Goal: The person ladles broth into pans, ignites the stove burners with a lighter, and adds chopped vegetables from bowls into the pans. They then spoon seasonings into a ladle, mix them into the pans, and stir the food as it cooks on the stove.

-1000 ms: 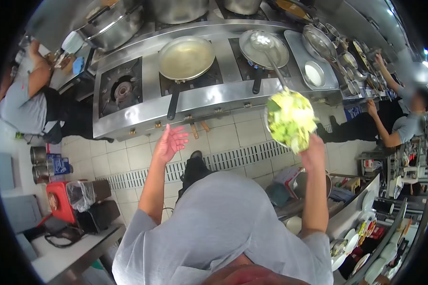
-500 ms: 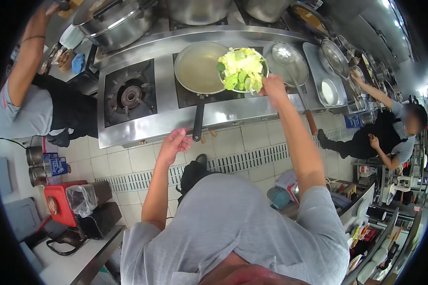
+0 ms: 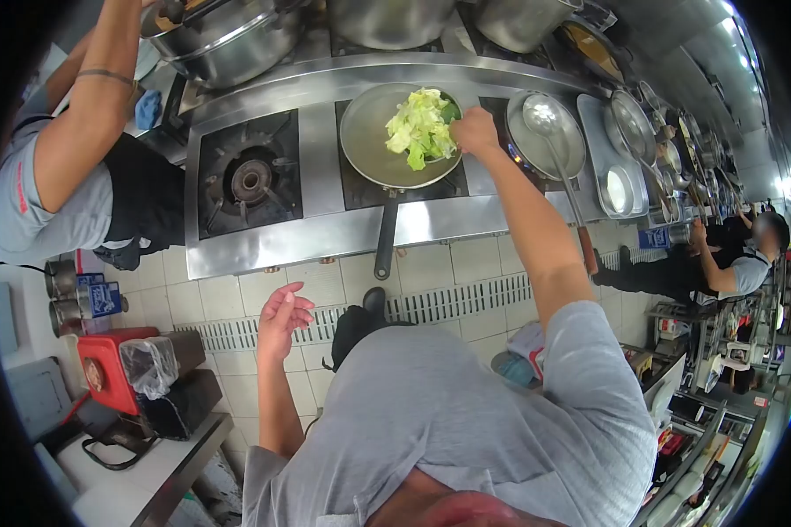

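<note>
Right hand [image 3: 476, 132] gripping a tilted bowl [image 3: 446, 97], mostly hidden, with lettuce [image 3: 420, 127] just left of that hand, over the frying pan [image 3: 366, 132]. Left hand [image 3: 286, 321] open, fingers loosely spread, pan handle [image 3: 387, 237] up and right of it. Ladle [image 3: 549, 123] rests in another pan [image 3: 572, 149], right of right hand

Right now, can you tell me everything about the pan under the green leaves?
The pan is round and shallow, with a grey, metal-looking body and a long dark handle reaching past the front of the stove in this view. It sits over a dark grate. Its inside looks yellowish-grey, perhaps wet. Green leaves hide part of its right side; whether they touch it, I can't tell. Nobody grips the handle.
</note>
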Demonstrator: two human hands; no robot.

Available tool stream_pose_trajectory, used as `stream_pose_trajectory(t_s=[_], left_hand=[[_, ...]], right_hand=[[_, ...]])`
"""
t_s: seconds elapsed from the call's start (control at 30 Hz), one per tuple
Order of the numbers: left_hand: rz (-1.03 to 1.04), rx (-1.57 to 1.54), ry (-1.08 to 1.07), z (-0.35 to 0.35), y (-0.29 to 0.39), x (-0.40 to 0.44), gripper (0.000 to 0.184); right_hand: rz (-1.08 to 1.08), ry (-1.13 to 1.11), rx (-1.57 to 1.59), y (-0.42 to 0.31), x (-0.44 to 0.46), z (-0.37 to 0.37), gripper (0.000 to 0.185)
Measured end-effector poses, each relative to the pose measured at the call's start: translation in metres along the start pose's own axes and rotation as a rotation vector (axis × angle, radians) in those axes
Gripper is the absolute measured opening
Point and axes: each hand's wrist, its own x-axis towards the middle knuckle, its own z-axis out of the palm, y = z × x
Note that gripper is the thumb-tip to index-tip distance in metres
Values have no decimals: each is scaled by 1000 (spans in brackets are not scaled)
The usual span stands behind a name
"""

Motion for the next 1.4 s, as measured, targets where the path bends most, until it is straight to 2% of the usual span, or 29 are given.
stream_pose_trajectory(t_s=[0.13, 0.47, 0.57, 0.83, 0.9, 1.13, 1.33, 1.4], left_hand=[[81, 5, 8, -2, 22, -17, 42], [280, 50, 29, -1, 66, -65, 44], [350, 148, 27, -1, 71, -78, 47], [400, 89, 11, 2, 80, -103, 59], [410, 83, 6, -1, 80, -107, 61], [443, 65, 3, -2, 82, -110, 62], [441, 66, -1, -4, 84, -109, 62], [444, 60, -10, -3, 83, -107, 62]], right_hand=[[-105, 155, -178, -13, 2, 6, 24], [-229, 86, -384, -46, 4, 3, 25], [-265, 84, -439, -45, 7, 10, 25], [-414, 50, -590, -50, 3, 9, 24], [-420, 118, -589, -46, 4, 9, 23], [-483, 207, -644, -36, 14, -8, 23], [-456, 283, -662, -50, 1, -30, 21], [-518, 269, -658, -53, -3, -33, 20]])
